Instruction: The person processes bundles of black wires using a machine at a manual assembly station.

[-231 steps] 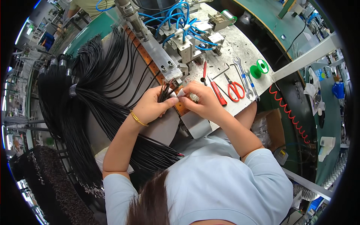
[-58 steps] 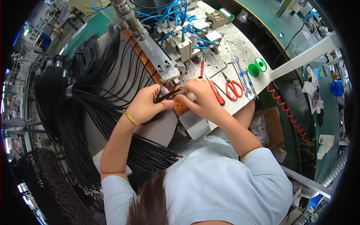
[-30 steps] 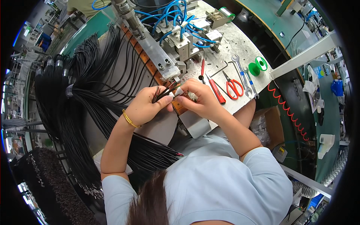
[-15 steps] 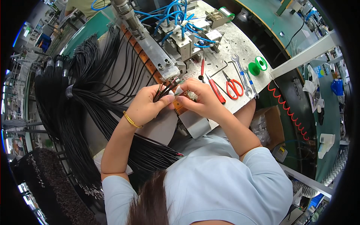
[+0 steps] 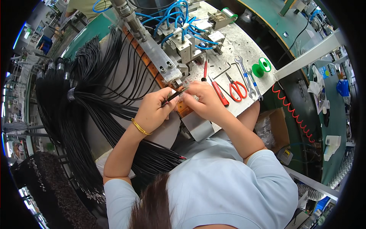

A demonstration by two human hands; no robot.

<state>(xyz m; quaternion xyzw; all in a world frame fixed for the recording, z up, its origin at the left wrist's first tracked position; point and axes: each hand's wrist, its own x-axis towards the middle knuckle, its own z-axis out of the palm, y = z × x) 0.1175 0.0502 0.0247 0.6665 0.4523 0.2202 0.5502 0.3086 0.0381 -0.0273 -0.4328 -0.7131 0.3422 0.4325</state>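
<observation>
One cardboard box [image 5: 281, 128] holds clear plastic [image 5: 265, 133]. I see the left hand [image 5: 153, 108], fingers clamped on black cabling [image 5: 172, 96] near the orange bar [image 5: 184, 110], long axis slanting upper-right, tips toward the right hand [image 5: 204, 99], whose fingers' grip I cannot tell.

Black cables [image 5: 68, 133] look smooth plastic, wrenches [image 5: 246, 77] shiny metal.

cable tips [image 5: 183, 89] between hands [image 5: 206, 101] too small to tell; co-worker [image 5: 84, 7] cut off by top edge.
</observation>
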